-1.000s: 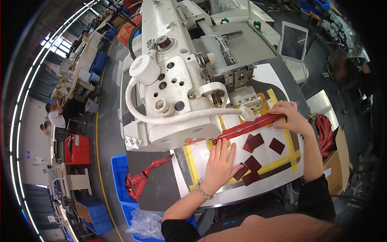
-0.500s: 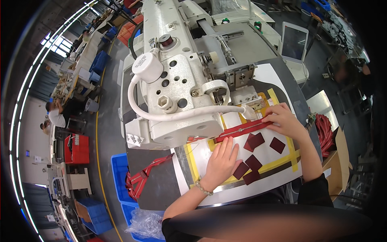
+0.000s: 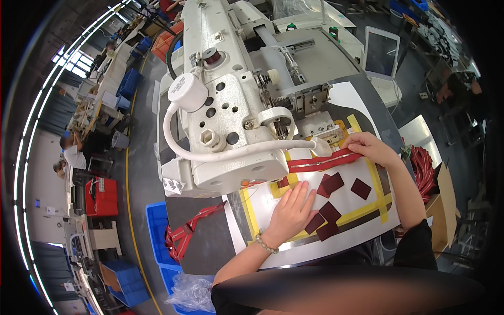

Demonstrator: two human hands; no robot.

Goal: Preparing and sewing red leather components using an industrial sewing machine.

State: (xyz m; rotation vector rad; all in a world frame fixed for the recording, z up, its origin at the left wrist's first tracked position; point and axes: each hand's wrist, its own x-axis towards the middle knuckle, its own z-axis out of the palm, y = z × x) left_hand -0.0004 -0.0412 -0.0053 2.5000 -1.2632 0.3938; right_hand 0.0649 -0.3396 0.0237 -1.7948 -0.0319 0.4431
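A white industrial sewing machine (image 3: pixel 226 121) stands over a white board (image 3: pixel 262 205) bordered with yellow tape. My right hand (image 3: pixel 370 149) pinches a red zipper strip (image 3: pixel 320 165) near its right end; the strip's left part runs to the machine head. My left hand (image 3: pixel 291 215) lies flat, fingers stretched, on the board below the head, beside a small red piece (image 3: pixel 282 182) at a yellow-taped spot. Several dark red rectangular patches (image 3: pixel 360 189) lie scattered right of it and between my hands. What is under the head is hidden.
More red zippers (image 3: pixel 189 231) hang at the left into a blue bin (image 3: pixel 156 223). A cardboard box (image 3: pixel 441 210) with red strips (image 3: pixel 422 168) is at the right, a monitor (image 3: pixel 381 50) behind it. Co-workers (image 3: pixel 73 152) work along a bench across the aisle.
My right hand and the zipper strip have shifted slightly, the strip now rising away from my left fingertips, which have moved a little right and off it, exposing the small red piece.
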